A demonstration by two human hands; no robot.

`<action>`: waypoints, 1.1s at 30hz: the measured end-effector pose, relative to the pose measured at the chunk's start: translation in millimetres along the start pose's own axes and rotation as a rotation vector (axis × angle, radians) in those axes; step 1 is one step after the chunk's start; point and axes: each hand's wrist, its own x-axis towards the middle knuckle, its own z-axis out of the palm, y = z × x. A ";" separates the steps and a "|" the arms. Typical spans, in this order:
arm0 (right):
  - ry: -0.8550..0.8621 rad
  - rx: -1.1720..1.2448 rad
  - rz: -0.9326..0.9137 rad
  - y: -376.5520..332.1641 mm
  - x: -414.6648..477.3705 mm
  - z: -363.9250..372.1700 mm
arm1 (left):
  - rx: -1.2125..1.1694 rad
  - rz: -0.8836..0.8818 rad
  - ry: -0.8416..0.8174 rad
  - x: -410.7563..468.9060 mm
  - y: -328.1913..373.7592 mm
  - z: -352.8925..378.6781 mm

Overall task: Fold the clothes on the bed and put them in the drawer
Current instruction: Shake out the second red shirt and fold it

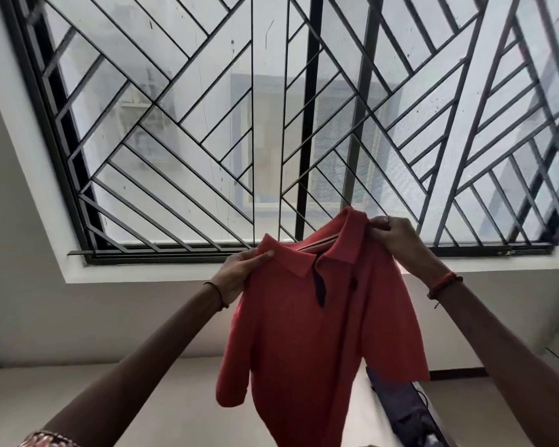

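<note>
A coral-red polo shirt (307, 327) with a dark placket hangs in the air in front of me, held up by its shoulders. My left hand (239, 272) grips the shirt's left shoulder beside the collar, thumb on the front. My right hand (396, 235) pinches the right shoulder, held higher, so the shirt hangs tilted. One short sleeve dangles at the lower left. No drawer is in view.
A large window with a black diagonal grille (271, 124) fills the wall ahead. Below lies a pale bed surface (94, 391). A dark garment (404, 404) lies at the lower right, behind the shirt.
</note>
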 end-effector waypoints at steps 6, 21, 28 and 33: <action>0.197 -0.299 0.155 0.9 -13.1 38.4 | 0.431 0.262 0.318 10.2 -15.0 5.8; 0.157 -0.265 0.058 -15.1 -67.8 105.8 | 0.406 0.438 0.074 -14.7 -48.4 55.0; 0.035 -0.183 -0.077 -11.2 -71.7 110.3 | 0.438 0.436 0.009 -18.2 -45.7 47.6; -0.129 -0.076 -0.075 -11.8 -71.3 102.8 | 0.420 0.331 -0.033 -19.1 -39.0 44.3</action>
